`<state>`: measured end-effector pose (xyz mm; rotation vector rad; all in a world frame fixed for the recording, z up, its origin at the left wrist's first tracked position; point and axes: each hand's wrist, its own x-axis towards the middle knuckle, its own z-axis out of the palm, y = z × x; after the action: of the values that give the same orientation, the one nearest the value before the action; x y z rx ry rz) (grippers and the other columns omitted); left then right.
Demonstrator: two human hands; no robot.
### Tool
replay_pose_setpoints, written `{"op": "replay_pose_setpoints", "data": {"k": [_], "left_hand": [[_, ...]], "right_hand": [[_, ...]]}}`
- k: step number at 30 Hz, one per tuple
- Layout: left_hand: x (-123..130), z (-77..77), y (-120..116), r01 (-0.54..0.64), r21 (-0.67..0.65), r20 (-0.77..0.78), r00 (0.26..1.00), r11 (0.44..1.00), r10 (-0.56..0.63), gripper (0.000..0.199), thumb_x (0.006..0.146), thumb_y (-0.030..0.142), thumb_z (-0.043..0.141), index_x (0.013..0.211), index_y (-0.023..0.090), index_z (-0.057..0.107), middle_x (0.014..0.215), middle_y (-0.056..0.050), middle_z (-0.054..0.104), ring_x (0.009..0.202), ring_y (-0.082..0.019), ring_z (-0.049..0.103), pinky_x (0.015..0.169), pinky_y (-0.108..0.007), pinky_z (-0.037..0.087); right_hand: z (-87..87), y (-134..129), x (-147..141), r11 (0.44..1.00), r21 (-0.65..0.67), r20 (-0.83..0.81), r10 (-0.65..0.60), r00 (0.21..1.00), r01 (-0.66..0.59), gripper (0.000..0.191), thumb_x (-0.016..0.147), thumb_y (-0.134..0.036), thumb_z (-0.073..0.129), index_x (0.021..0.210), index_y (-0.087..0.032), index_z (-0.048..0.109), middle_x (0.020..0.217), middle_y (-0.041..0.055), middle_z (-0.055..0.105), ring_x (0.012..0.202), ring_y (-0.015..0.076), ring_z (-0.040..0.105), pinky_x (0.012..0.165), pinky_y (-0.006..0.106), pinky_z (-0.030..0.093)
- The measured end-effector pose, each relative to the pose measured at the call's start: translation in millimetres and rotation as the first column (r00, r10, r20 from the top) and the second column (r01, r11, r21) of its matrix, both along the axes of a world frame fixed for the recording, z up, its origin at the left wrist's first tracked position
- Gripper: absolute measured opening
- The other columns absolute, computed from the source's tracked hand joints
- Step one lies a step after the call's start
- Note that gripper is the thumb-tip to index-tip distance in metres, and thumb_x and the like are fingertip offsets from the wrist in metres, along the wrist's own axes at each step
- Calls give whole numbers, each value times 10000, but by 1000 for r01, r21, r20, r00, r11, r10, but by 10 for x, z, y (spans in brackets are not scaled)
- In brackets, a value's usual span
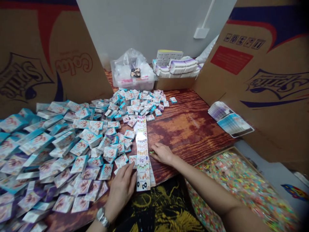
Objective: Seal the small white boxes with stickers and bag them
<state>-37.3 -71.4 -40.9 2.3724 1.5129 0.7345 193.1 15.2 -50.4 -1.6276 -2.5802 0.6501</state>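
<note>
A long printed strip (142, 151) with rows of coloured shapes lies on the table, with another sheet partly under it. My left hand (123, 185), a watch on its wrist, rests at the strip's lower left, its fingers together near the small boxes; what they hold, if anything, is hidden. Right of the strip, my right hand (161, 154) has its fingertips closed on a small green item (152, 152). Many small white and blue boxes (82, 146) with a red hand print are heaped to the left.
Big cardboard boxes stand left (48, 64) and right (265, 80). A clear plastic bin (142, 84) and a carton of packets (177, 83) sit at the back. Printed cards (230, 118) lie right. Bagged colourful pieces (236, 187) fill a box at lower right.
</note>
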Motion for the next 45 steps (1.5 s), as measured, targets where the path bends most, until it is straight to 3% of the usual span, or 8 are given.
{"op": "replay_pose_setpoints", "data": {"k": [4,10,17,22,26,32,39,45], "left_hand": [[47,-52,-64,-14,-268,151,987,963,57,291,913,312,431,1149,177,536,1040,-96,651,932,-201,649,789,-329,552],[58,-248,-93,-52,-342,251,957,938,144,360,865,425,474,1109,179,574,1043,-95,684,956,-240,662,818,-378,556],[31,-330,-85,-7,-456,313,935,890,167,417,845,461,479,1141,178,555,1119,-109,656,1046,-264,619,896,-423,511],[74,-278,-133,28,-626,406,865,780,295,491,821,483,511,1201,173,493,1133,-114,644,978,-261,645,859,-392,518],[127,-270,-152,92,-726,483,773,681,411,489,790,498,552,1140,158,527,1062,-121,673,897,-263,667,783,-370,537],[213,-241,-139,134,-771,524,689,622,500,535,727,477,629,1126,125,575,1046,-142,680,945,-287,645,812,-367,513],[295,-68,-104,422,-789,608,439,446,661,512,696,436,703,1105,141,615,1082,-135,669,939,-281,643,822,-382,504],[336,82,-26,469,-828,506,392,306,769,455,650,373,755,1014,122,646,1017,-144,680,860,-268,662,747,-379,530]], "right_hand": [[-18,59,-62,998,-40,73,52,996,-50,289,854,-253,502,1120,-154,552,1046,151,611,898,277,613,737,352,474],[70,-21,122,992,-88,154,99,983,-86,354,767,-198,535,1102,-88,557,981,177,653,826,277,636,702,336,471],[424,-631,1202,954,-280,161,159,974,-109,167,652,-123,584,794,-182,651,696,-1,653,614,139,569,555,210,384],[362,-1103,1654,875,-483,244,174,954,-36,128,632,-77,579,627,-184,649,549,-6,589,566,146,561,524,217,344],[314,-1064,1403,956,-282,290,6,957,79,152,791,-157,508,748,-182,652,700,73,648,660,199,615,583,256,391],[205,-741,468,957,-245,-336,-234,912,155,280,897,-352,464,1093,-199,594,1004,79,672,925,209,625,813,305,459],[-269,-728,-165,755,-644,-586,-589,557,122,475,805,-445,586,1196,-192,494,1111,98,646,858,216,668,737,354,534],[-247,-620,-259,556,-785,-433,-807,401,272,576,605,-494,755,1003,-143,531,875,75,684,789,214,668,691,328,526]]}}
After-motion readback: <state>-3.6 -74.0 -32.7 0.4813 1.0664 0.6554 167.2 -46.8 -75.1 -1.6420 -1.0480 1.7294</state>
